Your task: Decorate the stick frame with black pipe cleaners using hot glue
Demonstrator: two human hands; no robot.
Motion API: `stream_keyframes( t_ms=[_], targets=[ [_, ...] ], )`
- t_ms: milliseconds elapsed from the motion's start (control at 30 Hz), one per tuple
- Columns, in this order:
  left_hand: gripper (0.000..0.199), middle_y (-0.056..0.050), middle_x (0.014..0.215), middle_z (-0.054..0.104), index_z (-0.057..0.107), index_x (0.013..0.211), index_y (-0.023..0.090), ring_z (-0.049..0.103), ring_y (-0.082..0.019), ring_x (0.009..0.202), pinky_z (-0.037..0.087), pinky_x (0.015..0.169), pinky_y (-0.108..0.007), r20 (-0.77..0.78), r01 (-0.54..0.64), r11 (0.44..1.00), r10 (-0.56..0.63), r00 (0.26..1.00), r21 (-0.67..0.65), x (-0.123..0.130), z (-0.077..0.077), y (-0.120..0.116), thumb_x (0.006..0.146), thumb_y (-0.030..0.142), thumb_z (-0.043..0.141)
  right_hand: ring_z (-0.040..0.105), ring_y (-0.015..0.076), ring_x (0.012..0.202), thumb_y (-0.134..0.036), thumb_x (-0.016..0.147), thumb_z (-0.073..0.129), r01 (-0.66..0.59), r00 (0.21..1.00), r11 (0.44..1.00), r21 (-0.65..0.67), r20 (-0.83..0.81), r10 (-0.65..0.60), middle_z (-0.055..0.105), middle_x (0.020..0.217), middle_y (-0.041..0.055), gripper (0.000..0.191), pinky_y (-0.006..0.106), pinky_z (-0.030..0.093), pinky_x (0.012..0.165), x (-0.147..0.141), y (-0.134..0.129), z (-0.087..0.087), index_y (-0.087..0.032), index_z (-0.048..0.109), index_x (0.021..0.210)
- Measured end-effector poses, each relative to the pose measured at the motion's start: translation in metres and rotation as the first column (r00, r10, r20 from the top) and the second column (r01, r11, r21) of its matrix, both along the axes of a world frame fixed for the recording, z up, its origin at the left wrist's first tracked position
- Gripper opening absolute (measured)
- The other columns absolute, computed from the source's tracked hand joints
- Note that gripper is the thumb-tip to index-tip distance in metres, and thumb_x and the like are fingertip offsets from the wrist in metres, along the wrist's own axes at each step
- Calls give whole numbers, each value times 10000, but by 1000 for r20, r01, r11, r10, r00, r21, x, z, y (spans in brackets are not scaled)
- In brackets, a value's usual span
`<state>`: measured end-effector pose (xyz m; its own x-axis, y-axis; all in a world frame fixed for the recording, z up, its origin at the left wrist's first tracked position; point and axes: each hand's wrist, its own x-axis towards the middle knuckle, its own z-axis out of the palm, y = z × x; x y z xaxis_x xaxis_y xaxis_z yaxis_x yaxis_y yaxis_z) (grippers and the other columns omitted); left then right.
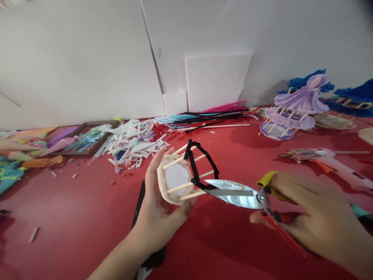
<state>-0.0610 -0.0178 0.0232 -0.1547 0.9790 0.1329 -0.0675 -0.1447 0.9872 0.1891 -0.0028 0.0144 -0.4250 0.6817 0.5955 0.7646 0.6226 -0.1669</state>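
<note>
My left hand is wrapped round the pale base of a small craft frame, tilted on its side above the table. Thin wooden sticks run from its base to a black pipe-cleaner ring. My right hand grips a pair of scissors by its yellow and red handles. The blades are slightly parted, and their tips lie at the lower corner of the black ring; whether they touch it I cannot tell.
On the red table lie white scraps, pipe cleaners and a picture frame. At right are a glue gun and a purple-roofed craft model. A dark phone-like object sits beneath my left hand. White boards stand behind.
</note>
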Motion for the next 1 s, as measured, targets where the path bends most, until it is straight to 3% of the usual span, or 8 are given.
stream_keyframes(
  t_ms=[533,833,1000],
  targets=[
    [890,-52,1287,597,431,1387,365,617,-235,1118,522,931,-291,54,78,997,-77,996,-12,-5,-1,1,619,175,841,627,161,442,-641,917,377,28,995,984,177,86,-44,633,516,21,545,265,425,387,-4,-1,9,-235,524,584],
    [837,-43,1200,652,414,1372,359,658,-217,1064,558,840,-265,23,231,970,-233,972,75,-11,-10,4,669,145,816,645,150,474,-716,841,454,32,999,994,100,29,-35,632,524,-5,542,247,438,409,-6,-6,3,-237,523,598],
    [774,-34,1210,640,476,1296,332,639,-198,1081,544,842,-237,128,145,989,-142,982,-13,-2,-2,-1,634,151,834,563,133,412,-660,878,456,24,999,998,66,47,-27,565,496,-21,487,241,394,407,1,-5,-3,-230,508,655]
  ],
)
